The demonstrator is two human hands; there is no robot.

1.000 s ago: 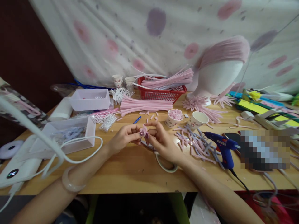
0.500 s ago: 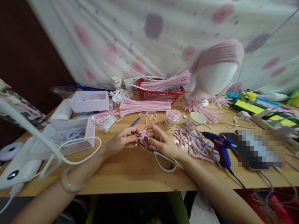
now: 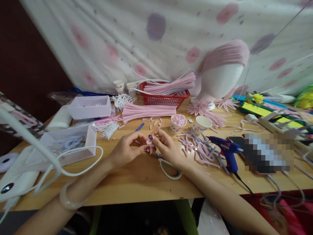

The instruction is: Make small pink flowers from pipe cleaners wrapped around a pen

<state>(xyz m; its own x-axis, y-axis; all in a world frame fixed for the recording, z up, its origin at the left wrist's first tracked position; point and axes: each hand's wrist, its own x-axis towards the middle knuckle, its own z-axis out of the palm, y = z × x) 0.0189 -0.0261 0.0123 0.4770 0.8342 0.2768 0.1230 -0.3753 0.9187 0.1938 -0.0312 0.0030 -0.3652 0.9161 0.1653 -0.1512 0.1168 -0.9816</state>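
- Left hand (image 3: pixel 128 146) and right hand (image 3: pixel 166 145) met above the table (image 3: pixel 127 182), fingertips closed narrowly on a small pink fuzzy piece (image 3: pixel 149 142) between them.
- Piece mostly covered by fingers, its exact shape unclear. My guess: a slackened pinch could have let it spring loose or drop.
- Scissors (image 3: pixel 170 170) lay just beside the right hand; a lowered wrist might have knocked them.
- Glue gun (image 3: pixel 228 153) lay farther right, cord (image 3: pixel 244 185) trailing over the edge. A snag could have dragged it; couldn't tell if hot.
- Paper cup (image 3: pixel 175 128) of pink bits stood beyond the right hand; a careless reach might have spilled it.
- Writing: reddish marks on the cup, illegible. No brand readable.
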